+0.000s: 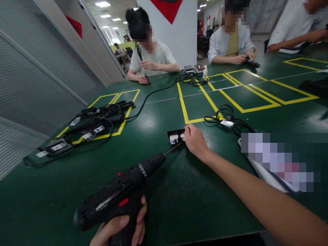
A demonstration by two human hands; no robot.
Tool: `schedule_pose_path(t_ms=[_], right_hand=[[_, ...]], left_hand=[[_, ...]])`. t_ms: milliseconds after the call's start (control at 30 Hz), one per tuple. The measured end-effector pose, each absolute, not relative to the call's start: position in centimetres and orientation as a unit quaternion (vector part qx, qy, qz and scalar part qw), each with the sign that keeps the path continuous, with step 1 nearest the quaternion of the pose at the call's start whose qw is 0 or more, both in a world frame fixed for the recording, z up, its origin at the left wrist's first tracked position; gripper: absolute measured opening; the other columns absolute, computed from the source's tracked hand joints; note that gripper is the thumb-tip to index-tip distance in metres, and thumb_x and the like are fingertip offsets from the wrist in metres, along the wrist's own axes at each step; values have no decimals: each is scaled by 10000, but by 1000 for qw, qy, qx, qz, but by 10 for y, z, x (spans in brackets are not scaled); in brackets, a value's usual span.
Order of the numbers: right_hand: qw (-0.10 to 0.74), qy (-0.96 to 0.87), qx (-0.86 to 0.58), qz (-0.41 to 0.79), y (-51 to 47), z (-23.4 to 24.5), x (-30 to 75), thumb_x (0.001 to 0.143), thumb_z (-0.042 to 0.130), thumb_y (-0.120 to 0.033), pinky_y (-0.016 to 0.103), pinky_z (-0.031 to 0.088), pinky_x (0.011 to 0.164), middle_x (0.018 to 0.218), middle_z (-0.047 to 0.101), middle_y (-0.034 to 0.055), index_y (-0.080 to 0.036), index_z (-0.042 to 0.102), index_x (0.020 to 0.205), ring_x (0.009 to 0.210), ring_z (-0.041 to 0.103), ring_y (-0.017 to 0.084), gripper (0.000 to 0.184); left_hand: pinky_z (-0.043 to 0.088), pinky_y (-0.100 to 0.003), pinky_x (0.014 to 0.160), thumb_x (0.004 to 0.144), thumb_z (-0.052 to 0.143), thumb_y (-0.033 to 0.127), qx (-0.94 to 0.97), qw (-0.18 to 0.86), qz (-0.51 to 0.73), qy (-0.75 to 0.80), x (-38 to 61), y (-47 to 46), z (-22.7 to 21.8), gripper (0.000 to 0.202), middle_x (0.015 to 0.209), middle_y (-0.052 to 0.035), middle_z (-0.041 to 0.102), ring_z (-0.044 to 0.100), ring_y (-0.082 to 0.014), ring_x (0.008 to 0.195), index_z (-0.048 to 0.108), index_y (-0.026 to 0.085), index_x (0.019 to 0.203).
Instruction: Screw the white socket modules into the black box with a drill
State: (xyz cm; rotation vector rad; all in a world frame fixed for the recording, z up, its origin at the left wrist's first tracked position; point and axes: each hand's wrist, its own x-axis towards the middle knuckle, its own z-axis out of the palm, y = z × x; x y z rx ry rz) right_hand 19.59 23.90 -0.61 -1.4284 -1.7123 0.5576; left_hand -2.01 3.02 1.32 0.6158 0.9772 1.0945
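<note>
A black cordless drill (123,186) with red buttons is gripped by its handle in my left hand (120,225). Its long thin bit (173,149) points up and to the right. The tip ends beside a small black-and-white device (176,137) with a blue part, near the middle of the green table (159,177). My right hand (196,141) is closed at the device's right end, its fingers curled over it. Those fingertips are partly hidden, as is the exact contact between bit and device.
Black cables with adapters (89,126) lie at the left, over yellow tape rectangles. Another cable bundle (227,119) sits right of my right hand, near a white-edged object (266,171), mostly blurred. Across the table, a person (153,58) holds a screwdriver; others sit at the right.
</note>
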Motion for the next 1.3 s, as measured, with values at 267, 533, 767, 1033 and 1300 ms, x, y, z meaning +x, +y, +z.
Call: schedule_pose_path(t_ms=[267, 533, 767, 1033, 1300], right_hand=[[410, -679, -568, 220, 239, -7, 196, 896, 272, -254, 260, 356, 672, 802, 588, 63, -176, 533, 828, 742, 520, 161, 280], [403, -679, -571, 221, 239, -6, 196, 896, 272, -255, 263, 360, 683, 808, 590, 65, -174, 539, 838, 746, 521, 161, 285], [407, -678, -571, 219, 240, -7, 196, 892, 275, -249, 258, 357, 680, 806, 591, 61, -175, 535, 827, 746, 521, 159, 278], [408, -678, -571, 219, 240, -8, 196, 894, 275, -254, 257, 358, 686, 812, 595, 62, -175, 540, 833, 755, 525, 160, 284], [408, -680, -568, 219, 239, -8, 196, 894, 277, -253, 261, 362, 689, 817, 595, 64, -173, 543, 849, 760, 525, 163, 281]], left_hand=[[414, -331, 431, 741, 473, 286, 265, 702, 493, 441, -20, 30, 12, 275, 679, -50, 555, 504, -145, 382, 562, 156, 966], [417, -337, 432, 747, 459, 279, 271, 697, 491, 446, -21, 30, 12, 281, 683, -52, 557, 498, -146, 381, 558, 155, 979], [416, -338, 431, 747, 457, 278, 267, 697, 491, 448, -20, 30, 13, 281, 673, -53, 550, 501, -149, 378, 560, 145, 972], [412, -338, 426, 739, 467, 285, 266, 700, 491, 445, -20, 30, 12, 285, 667, -56, 547, 504, -153, 375, 555, 142, 970], [410, -333, 433, 752, 455, 280, 274, 701, 493, 436, -20, 31, 12, 280, 679, -55, 555, 511, -152, 388, 557, 149, 978]])
